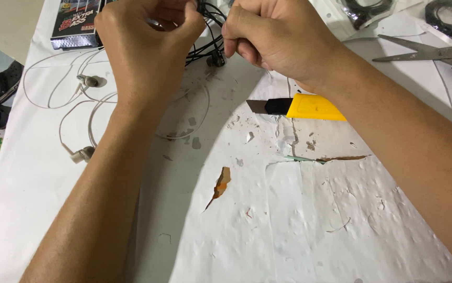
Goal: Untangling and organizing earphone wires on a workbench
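Both my hands are raised at the top of the view, working a black earphone cable [208, 47]. My left hand [145, 50] pinches the cable with curled fingers near its top loop. My right hand [273, 39] is closed on the cable just right of it, and a black earbud [216, 59] dangles below between the two hands. A yellow utility knife [302, 107] with its blade out lies on the white paper-covered table [289, 220], just under my right wrist.
White earphones [87, 81] with loose cable lie at the left, a second bud [82, 154] lower down. Scissors [425, 51] and black bagged items sit at the top right. A printed box [76, 23] is at the top left. The paper is torn [221, 183]. Sandals [3, 84] lie on the floor.
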